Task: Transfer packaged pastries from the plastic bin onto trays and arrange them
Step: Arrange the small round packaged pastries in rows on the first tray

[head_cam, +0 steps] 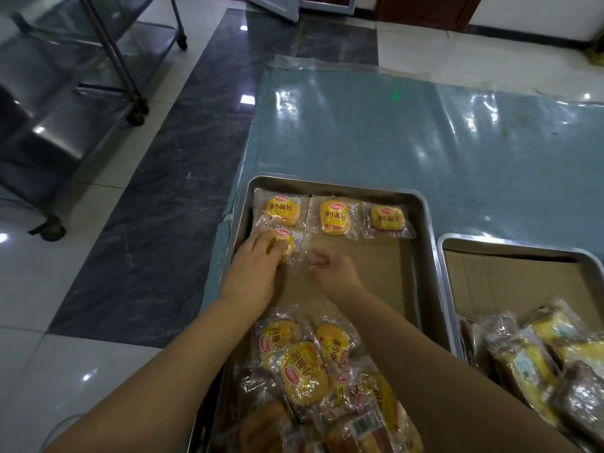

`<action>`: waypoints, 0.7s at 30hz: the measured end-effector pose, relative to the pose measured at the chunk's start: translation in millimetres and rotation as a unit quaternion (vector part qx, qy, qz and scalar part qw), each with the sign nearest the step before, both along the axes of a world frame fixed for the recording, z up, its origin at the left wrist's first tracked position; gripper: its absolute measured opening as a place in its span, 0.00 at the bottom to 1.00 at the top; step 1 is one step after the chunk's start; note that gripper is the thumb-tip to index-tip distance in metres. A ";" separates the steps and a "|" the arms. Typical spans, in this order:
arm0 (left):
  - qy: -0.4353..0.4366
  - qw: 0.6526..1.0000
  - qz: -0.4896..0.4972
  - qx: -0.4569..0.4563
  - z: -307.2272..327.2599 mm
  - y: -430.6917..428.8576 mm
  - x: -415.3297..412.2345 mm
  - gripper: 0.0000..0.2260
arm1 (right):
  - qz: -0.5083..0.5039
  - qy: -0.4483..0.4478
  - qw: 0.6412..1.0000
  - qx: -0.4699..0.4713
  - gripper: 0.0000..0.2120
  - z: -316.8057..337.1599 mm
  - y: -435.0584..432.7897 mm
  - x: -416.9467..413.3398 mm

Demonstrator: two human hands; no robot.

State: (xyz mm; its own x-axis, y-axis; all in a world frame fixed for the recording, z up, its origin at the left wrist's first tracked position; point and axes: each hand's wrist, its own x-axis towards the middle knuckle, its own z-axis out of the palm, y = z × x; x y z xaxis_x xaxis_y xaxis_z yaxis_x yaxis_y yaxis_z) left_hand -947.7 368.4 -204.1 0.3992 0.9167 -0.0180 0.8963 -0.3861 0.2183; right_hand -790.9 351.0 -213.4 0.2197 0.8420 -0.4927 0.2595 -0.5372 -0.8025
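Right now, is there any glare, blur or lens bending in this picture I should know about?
Head view: white glare patches sit on the plastic sheet and the floor tiles. Head view: the left hand and right hand look slightly motion-soft, while the back-row pastry labels stay readable. Head view: wide-angle bending bows the tray rim and stretches the corners.

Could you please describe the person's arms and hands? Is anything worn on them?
Both arms are bare as far as the picture's edge, with no sleeves showing. The left hand and the right hand have no gloves, and no ring, watch or bracelet is visible.
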 end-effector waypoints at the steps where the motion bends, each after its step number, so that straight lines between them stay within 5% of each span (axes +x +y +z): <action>1: 0.021 0.999 -0.022 -0.026 -2.8 -0.1 -0.3 0.33 | 0.006 -0.010 1.000 0.004 0.16 0.5 -2.2 3.2; 5: 0.068 0.995 -0.046 -0.057 -7.4 -3.3 1.3 0.36 | 0.079 -0.065 0.994 0.028 0.07 10.3 -18.9 13.2; 10: 0.063 0.996 -0.041 -0.039 -10.5 -7.0 1.2 0.35 | 0.285 -0.114 0.952 0.004 0.16 20.0 -48.5 12.1; 14: 0.048 0.997 -0.041 -0.039 -12.6 -4.9 -0.2 0.30 | 0.351 -0.110 0.930 -0.014 0.13 28.0 -61.9 10.7; 18: -0.070 0.997 -0.029 -0.008 -5.3 -7.0 2.1 0.19 | 0.317 -0.094 0.944 -0.014 0.07 37.0 -66.7 11.5; 21: -0.247 0.960 0.043 -0.126 2.7 -15.3 7.4 0.13 | 0.190 -0.003 0.982 -0.005 0.08 44.9 -68.3 25.0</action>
State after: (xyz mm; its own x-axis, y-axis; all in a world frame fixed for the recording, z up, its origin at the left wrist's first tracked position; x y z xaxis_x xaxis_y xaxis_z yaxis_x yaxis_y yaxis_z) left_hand -940.3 353.1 -201.3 0.3396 0.9379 -0.0708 0.6848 -0.1950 0.7022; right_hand -765.9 282.7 -168.5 -0.1075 0.8591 -0.5003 0.4476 -0.4076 -0.7960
